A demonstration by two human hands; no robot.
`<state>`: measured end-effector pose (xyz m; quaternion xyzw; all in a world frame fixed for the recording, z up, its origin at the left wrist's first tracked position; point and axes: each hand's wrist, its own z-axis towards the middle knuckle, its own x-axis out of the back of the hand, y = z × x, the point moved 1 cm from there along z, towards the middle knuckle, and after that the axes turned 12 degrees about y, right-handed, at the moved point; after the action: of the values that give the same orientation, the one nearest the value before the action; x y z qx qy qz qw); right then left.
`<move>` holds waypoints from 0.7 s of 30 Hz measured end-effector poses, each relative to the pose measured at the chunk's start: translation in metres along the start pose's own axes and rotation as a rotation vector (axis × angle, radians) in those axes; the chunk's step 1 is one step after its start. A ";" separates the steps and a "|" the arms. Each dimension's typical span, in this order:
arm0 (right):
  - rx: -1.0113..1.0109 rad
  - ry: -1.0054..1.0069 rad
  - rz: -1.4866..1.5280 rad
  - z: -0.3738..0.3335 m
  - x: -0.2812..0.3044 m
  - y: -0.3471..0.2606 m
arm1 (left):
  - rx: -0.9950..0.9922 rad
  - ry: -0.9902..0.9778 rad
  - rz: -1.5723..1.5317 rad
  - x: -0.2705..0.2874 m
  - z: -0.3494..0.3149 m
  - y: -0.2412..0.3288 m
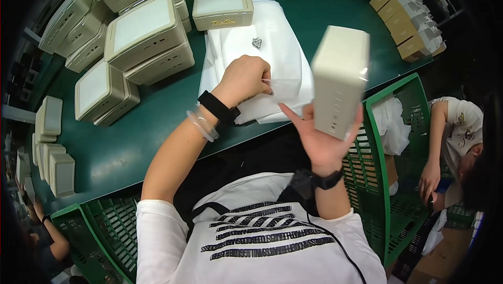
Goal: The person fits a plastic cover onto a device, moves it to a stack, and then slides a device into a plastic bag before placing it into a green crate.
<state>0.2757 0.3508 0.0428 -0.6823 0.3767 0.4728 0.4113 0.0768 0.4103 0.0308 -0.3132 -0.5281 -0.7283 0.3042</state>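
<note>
A cream box-shaped device (340,74) with rounded edges and a row of small ports stands upright in my right hand (327,140). The palm supports its lower end, and the thumb points out to the left. Over the table's front edge, my left hand (246,80) pinches the edge of a thin, see-through plastic bag (285,88). Beneath that hand lies a stack of white plastic bags (283,38), the top one bearing a small black triangular mark. Another cream device (222,9) rests at the far edge of this stack, its pale panel facing up.
Several cream devices (149,38) are piled on the green table (220,121) at the left, with smaller groups (55,163) further left. Brown cartons (403,17) line the far right. Green crates (387,179) stand at both sides. Co-workers (450,132) are at right and left.
</note>
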 end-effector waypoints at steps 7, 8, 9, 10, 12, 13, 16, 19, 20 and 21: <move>0.244 0.120 -0.176 0.033 0.015 0.019 | 0.087 -0.041 -0.024 0.001 -0.001 -0.004; 0.357 0.255 -0.248 0.034 0.016 0.019 | 0.172 -0.068 -0.128 0.006 -0.002 -0.010; 0.357 0.254 -0.251 0.036 0.017 0.019 | 0.256 -0.095 -0.234 0.009 -0.003 -0.015; 0.386 0.274 -0.309 0.036 0.021 0.015 | 0.252 -0.090 -0.237 0.014 -0.003 -0.013; 0.447 0.325 -0.425 0.037 0.032 0.010 | 0.318 -0.063 -0.301 0.022 -0.004 -0.010; 0.453 0.330 -0.430 0.038 0.035 0.010 | 0.353 -0.054 -0.335 0.023 -0.004 -0.010; 0.443 0.359 -0.499 0.040 0.044 0.011 | 0.170 -0.094 -0.242 0.020 -0.009 -0.011; 0.506 0.385 -0.493 0.037 0.050 0.000 | 0.026 -0.094 -0.150 0.015 -0.007 -0.007; 0.531 0.396 -0.488 0.035 0.050 -0.004 | -0.020 -0.073 -0.100 0.017 -0.008 -0.002; 0.539 0.403 -0.491 0.031 0.048 -0.007 | -0.066 -0.051 -0.049 0.016 -0.008 0.002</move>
<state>0.2850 0.3758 -0.0082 -0.6986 0.3862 0.1023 0.5936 0.0672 0.4002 0.0426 -0.3285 -0.5187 -0.7445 0.2621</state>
